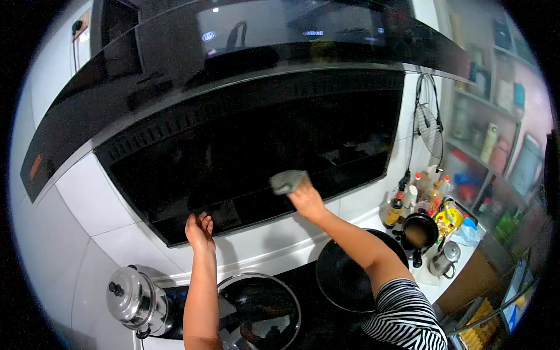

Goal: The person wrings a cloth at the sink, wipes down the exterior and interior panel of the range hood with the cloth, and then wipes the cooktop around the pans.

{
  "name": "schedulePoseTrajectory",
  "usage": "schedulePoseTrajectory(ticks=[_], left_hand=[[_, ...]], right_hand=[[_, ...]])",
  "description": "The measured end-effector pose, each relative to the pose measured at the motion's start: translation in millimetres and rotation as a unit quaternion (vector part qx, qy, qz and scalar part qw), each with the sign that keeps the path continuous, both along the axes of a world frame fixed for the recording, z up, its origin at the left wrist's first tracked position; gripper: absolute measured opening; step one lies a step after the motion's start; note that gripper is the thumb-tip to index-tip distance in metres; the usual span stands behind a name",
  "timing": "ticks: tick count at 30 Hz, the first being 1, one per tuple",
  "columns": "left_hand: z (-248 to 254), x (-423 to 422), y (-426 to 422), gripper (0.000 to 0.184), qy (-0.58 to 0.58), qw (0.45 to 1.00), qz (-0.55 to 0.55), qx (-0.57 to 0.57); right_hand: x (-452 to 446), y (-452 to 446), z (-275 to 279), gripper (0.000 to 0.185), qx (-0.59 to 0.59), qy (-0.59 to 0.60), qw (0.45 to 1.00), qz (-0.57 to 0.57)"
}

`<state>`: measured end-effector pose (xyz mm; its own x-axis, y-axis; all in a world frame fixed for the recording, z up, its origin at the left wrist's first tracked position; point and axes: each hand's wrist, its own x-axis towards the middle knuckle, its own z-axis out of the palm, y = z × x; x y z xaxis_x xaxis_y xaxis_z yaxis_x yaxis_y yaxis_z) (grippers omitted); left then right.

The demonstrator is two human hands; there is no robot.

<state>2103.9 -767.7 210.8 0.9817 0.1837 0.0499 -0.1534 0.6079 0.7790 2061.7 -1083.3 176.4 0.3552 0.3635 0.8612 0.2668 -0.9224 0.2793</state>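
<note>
My right hand (306, 199) is closed on a grey cloth (289, 182), which lies against the black glass panel (251, 134) on the wall; the cloth is slightly blurred. My left hand (200, 230) is raised near the panel's lower edge, fingers loosely bent and apart, with nothing visible in it. Below my forearms are a glass-lidded pan (259, 315) on the left and a dark wok (344, 274) on the right, both on the black stove.
A steel steamer pot (137, 300) stands at the left. On the right counter are several sauce bottles (395, 210), a black saucepan (419, 231) and a metal jug (445, 259). The dark range hood (245, 52) juts out overhead. A wire strainer (430, 131) hangs by the shelves.
</note>
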Motion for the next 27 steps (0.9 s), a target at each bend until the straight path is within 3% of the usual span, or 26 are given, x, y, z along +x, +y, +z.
schedulePoseTrajectory(ticks=[3,5,6,10,12,13,14,15,19,21,22,25,27], left_hand=[[1,5,-24,0.036,0.006,1.0,-0.013,0.018],[1,8,-36,0.033,0.003,1.0,-0.013,0.026],[-3,14,-39,0.031,0.017,0.999,-0.016,0.024],[2,6,-53,0.026,0.032,0.999,-0.01,0.039],[1,7,-56,0.025,0.038,0.998,-0.005,0.044],[-1,9,-55,0.023,0.048,0.998,-0.002,0.046],[-4,13,-54,0.022,0.046,0.998,-0.006,0.047],[-3,9,-55,0.023,0.04,0.999,0.0,0.034],[-2,13,-56,0.026,0.043,0.999,-0.024,0.023],[-7,19,-51,0.026,0.034,0.998,-0.051,0.008],[-5,18,-50,0.024,0.03,0.997,-0.077,0.006],[-14,19,-53,0.025,0.006,0.999,-0.045,-0.003],[-17,15,-56,0.023,0.002,0.999,-0.039,-0.037]], right_hand=[[-13,-58,-5,0.034,0.134,-0.019,0.987,-0.09],[-21,-87,2,0.057,0.254,-0.037,0.957,-0.136],[-20,-104,7,0.06,0.292,-0.064,0.943,-0.148],[-19,-164,27,0.068,0.379,-0.143,0.897,-0.178],[-17,-203,32,0.066,0.424,-0.1,0.866,-0.246],[-12,-232,28,0.067,0.432,-0.118,0.867,-0.219],[-34,-229,45,0.069,0.425,-0.031,0.857,-0.29],[-30,-254,38,0.069,0.498,-0.042,0.836,-0.225],[-43,-274,40,0.062,0.58,-0.114,0.79,-0.16],[-56,-250,43,0.058,0.668,-0.168,0.724,-0.046],[-66,-237,43,0.055,0.695,-0.152,0.703,-0.011],[-75,-219,18,0.037,0.781,-0.077,0.56,0.265],[-80,-208,-2,0.031,0.799,-0.025,0.535,0.273]])
